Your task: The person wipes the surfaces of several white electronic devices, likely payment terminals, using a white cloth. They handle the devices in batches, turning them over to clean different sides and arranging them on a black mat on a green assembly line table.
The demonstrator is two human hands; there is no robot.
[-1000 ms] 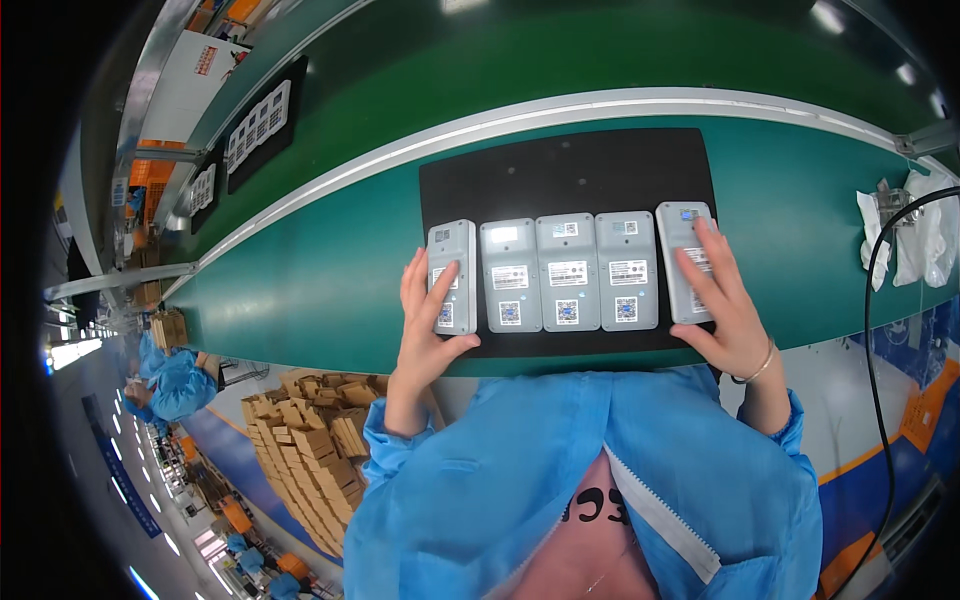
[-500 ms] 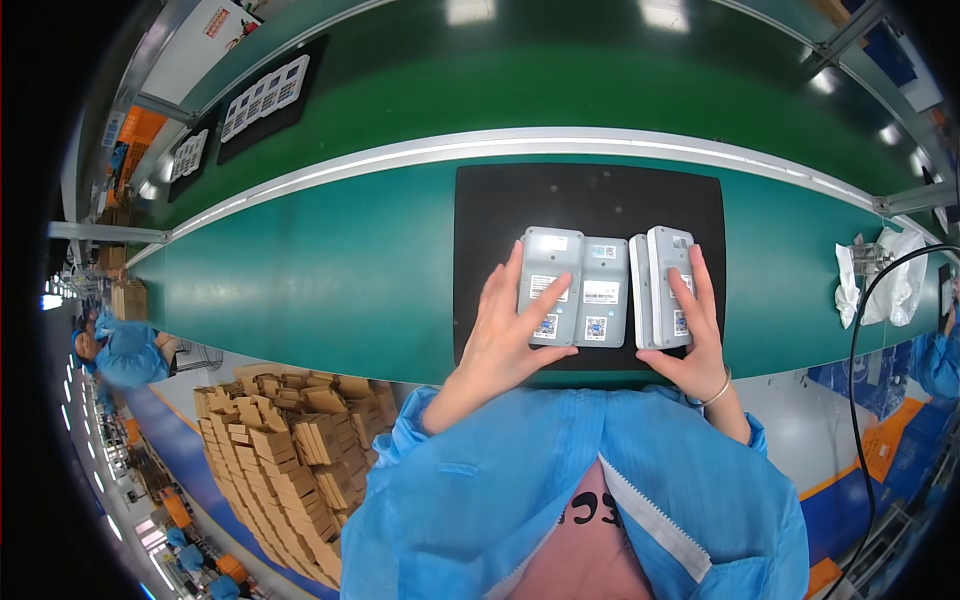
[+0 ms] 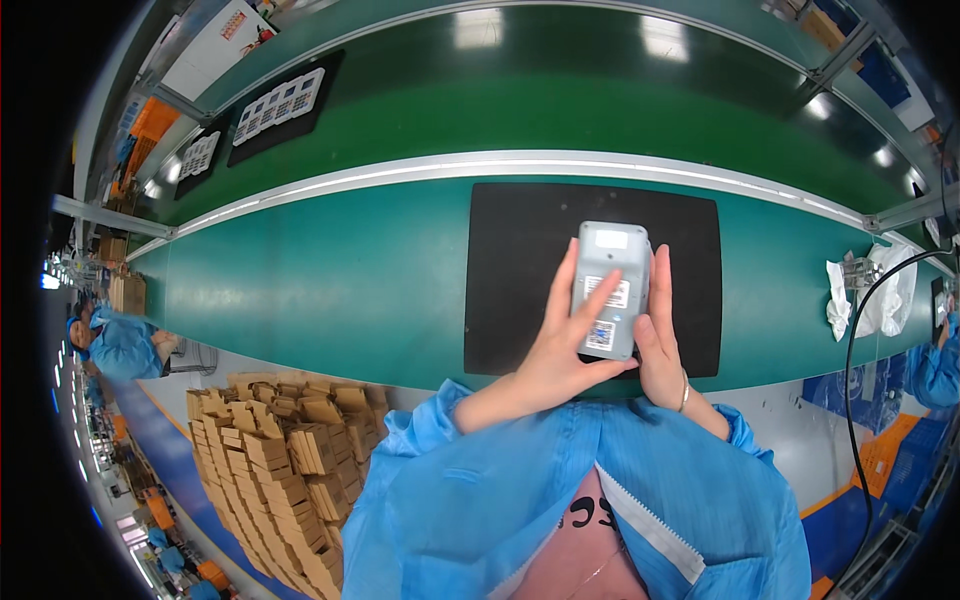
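In front of me, over a black mat point(image 3: 510, 290), is a grey handheld device point(image 3: 612, 262) with its labelled back facing up. It has a blank white label near the top, a printed label in the middle and a square code below. My left hand point(image 3: 565, 345) grips it from the left, a finger across its back and the thumb at the bottom edge. My right hand point(image 3: 662, 345) presses along its right side, fingers pointing away from me. A pale edge shows along that side; whether more devices lie beneath cannot be made out.
Beyond a metal rail point(image 3: 420, 168) runs a green conveyor point(image 3: 520, 95), with rows of white devices point(image 3: 280, 105) on a dark pad at far left. White plastic bags point(image 3: 885, 290) and a black cable point(image 3: 855, 400) are at right. Stacked cardboard boxes point(image 3: 290, 470) stand lower left.
Several devices lay spread in groups under both hands; now only one back shows, between the hands. My left hand has moved right, the right hand slightly left, and the hands are closer together.
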